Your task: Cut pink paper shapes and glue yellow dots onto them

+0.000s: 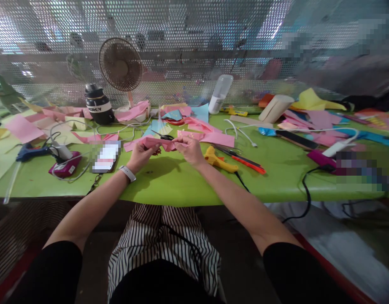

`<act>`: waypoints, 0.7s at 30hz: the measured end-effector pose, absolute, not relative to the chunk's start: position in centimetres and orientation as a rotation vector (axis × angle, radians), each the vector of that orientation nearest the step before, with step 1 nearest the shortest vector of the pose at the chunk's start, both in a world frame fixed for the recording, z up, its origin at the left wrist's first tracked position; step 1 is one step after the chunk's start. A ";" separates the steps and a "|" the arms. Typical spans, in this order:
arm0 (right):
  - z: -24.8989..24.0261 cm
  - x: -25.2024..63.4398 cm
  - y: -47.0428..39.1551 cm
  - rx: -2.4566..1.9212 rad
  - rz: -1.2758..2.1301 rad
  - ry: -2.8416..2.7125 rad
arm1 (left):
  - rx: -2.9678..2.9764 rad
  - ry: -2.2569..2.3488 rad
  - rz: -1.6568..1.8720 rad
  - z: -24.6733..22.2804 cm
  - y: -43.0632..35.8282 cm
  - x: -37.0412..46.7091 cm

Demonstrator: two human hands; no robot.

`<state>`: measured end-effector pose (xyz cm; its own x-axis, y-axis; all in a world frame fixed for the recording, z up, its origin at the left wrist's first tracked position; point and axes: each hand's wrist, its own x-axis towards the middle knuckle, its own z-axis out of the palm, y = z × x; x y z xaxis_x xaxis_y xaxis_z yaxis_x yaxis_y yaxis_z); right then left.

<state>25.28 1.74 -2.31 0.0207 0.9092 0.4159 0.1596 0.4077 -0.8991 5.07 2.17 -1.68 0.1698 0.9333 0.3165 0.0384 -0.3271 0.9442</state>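
- With the folded pink paper [167, 145] as the middle of our clock, we find a blue glue gun [31, 152] at nine o'clock on the green table [182, 190].
- Just below nine o'clock we see a magenta power strip [66, 165], with a white plug [62, 151] in it.
- Near ten o'clock stands a black bottle [99, 109] with a white lettered band; its dark wall hides the contents from us.
- At nine o'clock, nearer us, lies a phone [106, 156], its screen lit.
- Our left hand [140, 154] is pinched on the left end of the folded pink paper, thumb against fingers.
- Toward eleven o'clock sits a pale round container [147, 115], pink paper at its top; anything deeper is hidden.
- The folded pink paper is held between our two hands, over the table's near middle.
- Our right hand [190, 150] has its grip closed on the paper's right end.
- Between three and four o'clock, just beside our right forearm, lies a yellow glue gun [219, 160].
- At two o'clock we see a translucent bottle [221, 93], clear above and whitish below; we cannot tell whether the white is contents or label.
- Between two and three o'clock lies a beige cylinder [276, 107].
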 end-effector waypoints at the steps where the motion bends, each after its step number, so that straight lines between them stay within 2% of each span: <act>1: -2.3 25.3 1.7 -1.013 0.768 -1.456 | 1.572 0.959 1.283 -1.7 2.2 5.1; 21: -2.5 25.4 2.0 -0.980 0.797 -1.456 | 1.613 0.950 1.292 -1.6 2.1 5.0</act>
<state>25.41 1.99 -2.55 -0.0002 0.9058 0.4237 0.1306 0.4200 -0.8981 5.02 2.13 -1.57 0.1811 0.9209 0.3451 0.0551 -0.3598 0.9314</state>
